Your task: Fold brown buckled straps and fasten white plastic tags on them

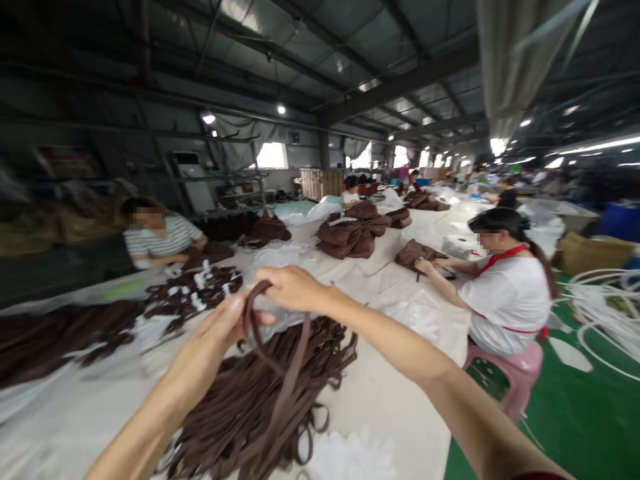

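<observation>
A long brown fabric strap is raised in a loop above a big pile of like straps on the table. My right hand pinches the top of the loop, its fingers closed on it. Just to the left, my left hand wraps around the same strap, with part of its fingers hidden behind the loop. The strap's lower length hangs down over the pile. Small metal-coloured bits show among the straps, too blurred to make out.
Brown strap pieces with white tags lie to the left, near brown fabric. Folded brown bundles sit farther back on the white-covered table. One co-worker sits at right on a pink stool; another works at left.
</observation>
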Tool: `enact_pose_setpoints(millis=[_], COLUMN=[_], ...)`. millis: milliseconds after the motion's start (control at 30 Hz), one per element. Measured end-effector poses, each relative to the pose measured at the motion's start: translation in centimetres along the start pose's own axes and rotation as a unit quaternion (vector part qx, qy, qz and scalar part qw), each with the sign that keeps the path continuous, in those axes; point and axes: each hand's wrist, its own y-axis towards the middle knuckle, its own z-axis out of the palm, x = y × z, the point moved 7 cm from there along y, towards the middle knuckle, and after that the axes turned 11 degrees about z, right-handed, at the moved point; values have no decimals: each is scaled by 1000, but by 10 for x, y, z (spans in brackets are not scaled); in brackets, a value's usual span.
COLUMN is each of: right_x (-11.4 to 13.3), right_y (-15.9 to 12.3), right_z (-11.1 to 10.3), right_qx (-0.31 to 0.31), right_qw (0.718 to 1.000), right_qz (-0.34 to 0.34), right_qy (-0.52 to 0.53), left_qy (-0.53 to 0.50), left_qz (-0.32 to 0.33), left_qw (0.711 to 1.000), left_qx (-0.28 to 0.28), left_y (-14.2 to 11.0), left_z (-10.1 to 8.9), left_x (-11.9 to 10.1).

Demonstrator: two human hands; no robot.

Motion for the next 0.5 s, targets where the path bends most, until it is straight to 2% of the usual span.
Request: enact_pose_setpoints(millis=[67,133,267,400,500], right_x=[4,5,12,23,25], right_y=[2,2,2,6,11], right_z=[-6,-6,12,15,18], right_qx=[-28,-34,58,41,26], right_qw=[993,978,943,909,899], right_qz=[-3,-8,28,49,69], right_qy=[112,204,327,412,433], left_qy=[-103,-120,-129,-166,-181], left_qz=[20,25,37,58,61], left_qw=[994,992,991,984,980], left_qx=[14,36,27,41,45], left_y=[3,1,-8,-24,-39], left_z=[5,8,9,13,9], left_x=[-18,-30,-43,-42,-31])
